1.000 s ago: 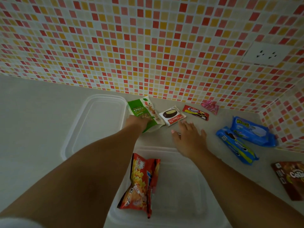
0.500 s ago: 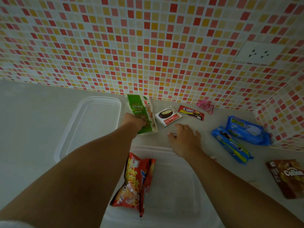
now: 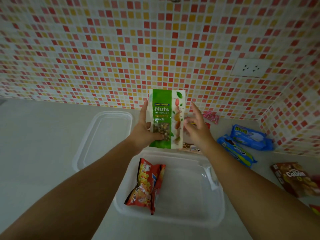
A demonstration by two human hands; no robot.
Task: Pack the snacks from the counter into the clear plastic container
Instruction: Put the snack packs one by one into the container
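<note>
My left hand holds a green and white nuts bag upright above the counter, just behind the clear plastic container. A red snack bag lies inside the container at its left. My right hand hovers beside the nuts bag's right edge, fingers spread, holding nothing. Two blue cookie packs, a brown box and a small pink pack lie on the counter to the right. A small packet shows under my right wrist.
The container's clear lid lies on the counter to the left. A tiled wall with a white socket rises right behind the snacks, and a tiled side wall closes the right.
My left hand has lifted the nuts bag off the counter and stood it upright. My right hand rose from the counter to beside the bag, hiding the small packs behind.
</note>
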